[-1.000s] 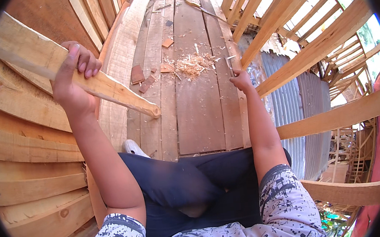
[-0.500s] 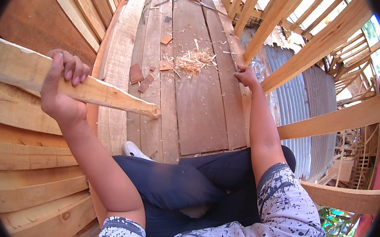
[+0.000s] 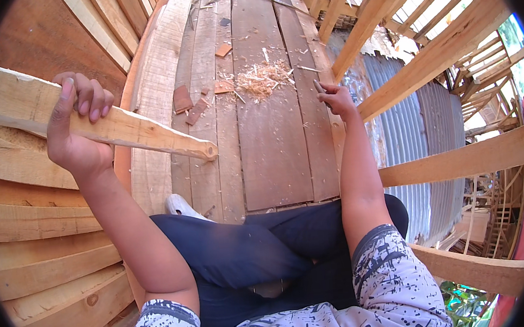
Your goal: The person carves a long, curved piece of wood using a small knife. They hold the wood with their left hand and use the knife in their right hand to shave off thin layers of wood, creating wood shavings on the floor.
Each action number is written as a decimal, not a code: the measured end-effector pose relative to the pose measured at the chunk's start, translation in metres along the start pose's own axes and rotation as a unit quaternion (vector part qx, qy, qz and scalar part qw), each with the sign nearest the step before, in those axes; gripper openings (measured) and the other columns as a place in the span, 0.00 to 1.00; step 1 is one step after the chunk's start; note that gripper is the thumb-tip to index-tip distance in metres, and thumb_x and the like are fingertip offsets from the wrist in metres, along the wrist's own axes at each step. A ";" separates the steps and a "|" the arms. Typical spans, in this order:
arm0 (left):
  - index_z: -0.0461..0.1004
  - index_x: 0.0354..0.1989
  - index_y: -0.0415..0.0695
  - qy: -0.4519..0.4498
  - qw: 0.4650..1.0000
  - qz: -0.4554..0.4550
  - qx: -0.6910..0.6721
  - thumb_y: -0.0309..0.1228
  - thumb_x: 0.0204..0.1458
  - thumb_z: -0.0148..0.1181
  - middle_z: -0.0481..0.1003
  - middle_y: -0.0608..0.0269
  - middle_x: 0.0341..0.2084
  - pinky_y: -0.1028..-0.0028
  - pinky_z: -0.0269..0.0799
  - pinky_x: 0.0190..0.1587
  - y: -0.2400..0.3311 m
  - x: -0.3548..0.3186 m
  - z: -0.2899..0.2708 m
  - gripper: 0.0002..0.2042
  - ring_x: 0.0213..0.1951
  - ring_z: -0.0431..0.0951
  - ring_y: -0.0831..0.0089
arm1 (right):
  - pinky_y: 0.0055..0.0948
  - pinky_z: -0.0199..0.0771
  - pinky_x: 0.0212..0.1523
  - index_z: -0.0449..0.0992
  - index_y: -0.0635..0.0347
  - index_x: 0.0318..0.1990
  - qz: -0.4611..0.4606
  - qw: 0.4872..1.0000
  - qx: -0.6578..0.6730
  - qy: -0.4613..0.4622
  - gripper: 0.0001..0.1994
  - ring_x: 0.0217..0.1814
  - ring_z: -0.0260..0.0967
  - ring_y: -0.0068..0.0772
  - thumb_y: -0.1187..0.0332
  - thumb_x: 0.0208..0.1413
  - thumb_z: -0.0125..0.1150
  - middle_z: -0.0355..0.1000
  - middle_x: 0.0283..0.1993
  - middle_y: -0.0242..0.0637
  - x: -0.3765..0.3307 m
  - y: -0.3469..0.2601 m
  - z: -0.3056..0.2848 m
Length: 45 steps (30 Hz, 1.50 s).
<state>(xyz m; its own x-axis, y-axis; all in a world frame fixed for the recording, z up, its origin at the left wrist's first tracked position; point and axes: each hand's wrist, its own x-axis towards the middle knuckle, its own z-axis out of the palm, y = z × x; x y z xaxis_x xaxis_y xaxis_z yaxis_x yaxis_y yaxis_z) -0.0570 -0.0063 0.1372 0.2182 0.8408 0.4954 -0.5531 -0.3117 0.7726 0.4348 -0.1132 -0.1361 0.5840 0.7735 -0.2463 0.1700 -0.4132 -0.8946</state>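
A long wooden piece slants across the left side, narrowing to a rounded end over the floor boards. My left hand is closed around it, the thumb up against one face and the fingers bent over its top edge. To the right, beside the wooden railing, my right hand is closed in a pinch. A small dark, slim object sticks out from its fingertips, too small to name. Between the hands, further off, a heap of wood shavings lies on the floor boards.
Reddish-brown scraps are scattered left of the shavings. Stacked planks line the left side. Wooden rails border the right, with corrugated metal sheets beyond them. A pale shoe shows beside my crossed legs.
My right hand has lifted slightly off the floor's right edge, and a small dark object now shows at its fingertips. The left hand's grip is unchanged; the view has shifted slightly.
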 end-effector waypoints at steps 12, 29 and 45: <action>0.62 0.30 0.44 0.016 1.000 -0.007 -0.004 0.31 0.58 0.54 0.55 0.70 0.20 0.77 0.55 0.30 0.000 0.000 0.000 0.09 0.22 0.56 0.80 | 0.31 0.72 0.35 0.82 0.59 0.47 -0.089 0.981 -0.171 0.030 0.19 0.28 0.72 0.28 0.64 0.46 0.67 0.77 0.27 0.38 -0.015 0.006 0.048; 0.64 0.31 0.43 0.022 1.000 0.000 -0.019 0.32 0.58 0.56 0.55 0.70 0.20 0.77 0.55 0.29 -0.003 0.000 -0.004 0.09 0.22 0.57 0.80 | 0.35 0.74 0.38 0.80 0.64 0.47 -0.124 0.961 -0.205 0.141 0.21 0.30 0.77 0.37 0.62 0.46 0.68 0.77 0.28 0.48 -0.031 0.005 0.045; 0.64 0.33 0.42 0.018 0.999 0.000 -0.029 0.32 0.56 0.56 0.57 0.69 0.21 0.78 0.55 0.29 -0.005 0.001 -0.004 0.09 0.23 0.57 0.80 | 0.35 0.73 0.33 0.80 0.67 0.37 -0.119 0.942 -0.289 0.121 0.17 0.27 0.75 0.31 0.60 0.47 0.68 0.77 0.24 0.43 -0.043 0.012 0.042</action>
<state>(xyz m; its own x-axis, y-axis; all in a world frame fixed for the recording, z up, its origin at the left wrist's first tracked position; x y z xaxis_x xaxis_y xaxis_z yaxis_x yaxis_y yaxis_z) -0.0570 -0.0024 0.1319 0.1906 0.8565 0.4797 -0.5983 -0.2861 0.7485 0.3778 -0.1314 -0.1518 0.6261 0.7745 0.0902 0.6827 -0.4886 -0.5433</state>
